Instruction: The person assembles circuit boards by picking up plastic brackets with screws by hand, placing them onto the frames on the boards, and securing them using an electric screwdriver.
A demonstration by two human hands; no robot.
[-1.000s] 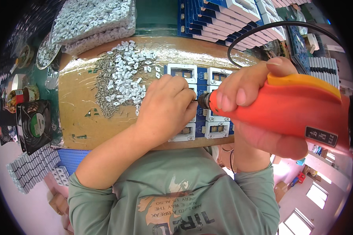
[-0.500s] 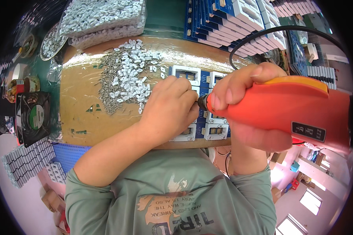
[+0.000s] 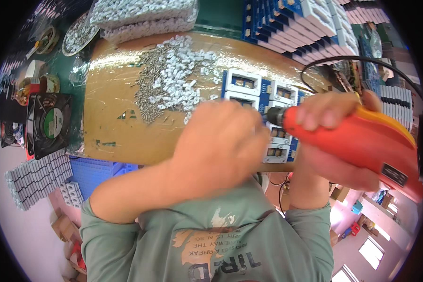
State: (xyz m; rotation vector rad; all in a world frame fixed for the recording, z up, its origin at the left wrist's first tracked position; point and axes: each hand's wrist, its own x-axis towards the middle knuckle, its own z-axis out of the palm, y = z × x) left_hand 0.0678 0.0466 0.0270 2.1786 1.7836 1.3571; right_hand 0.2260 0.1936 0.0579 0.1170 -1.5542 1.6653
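My right hand (image 3: pixel 333 113) is wrapped round a red electric screwdriver (image 3: pixel 357 141) with a yellow-orange strip and a dark chuck. The chuck is over a blue circuit board (image 3: pixel 264 96) carrying several white rectangular frames (image 3: pixel 243 82). Blurred by motion, my left hand (image 3: pixel 223 143) is curled above the board's near left part, close to the chuck. Its fingertips are hidden, so whatever they pinch cannot be made out. To the left, small white plastic pieces (image 3: pixel 178 75) lie heaped beside loose metal screws (image 3: pixel 148 89) on the brown work surface (image 3: pixel 108 103).
Bags of white pieces (image 3: pixel 145 16) stand at the back, beside a bowl of small parts (image 3: pixel 80 36). Stacked blue boards with white frames (image 3: pixel 310 28) rise at the far right. A black fan (image 3: pixel 48 123) stands left. A black cable (image 3: pixel 348 58) loops behind the screwdriver.
The view has shifted, so the bench appears farther right. My left hand has come nearer to me and blurred. The screwdriver has tilted, its rear end lower, and its chuck is apart from my left fingers.
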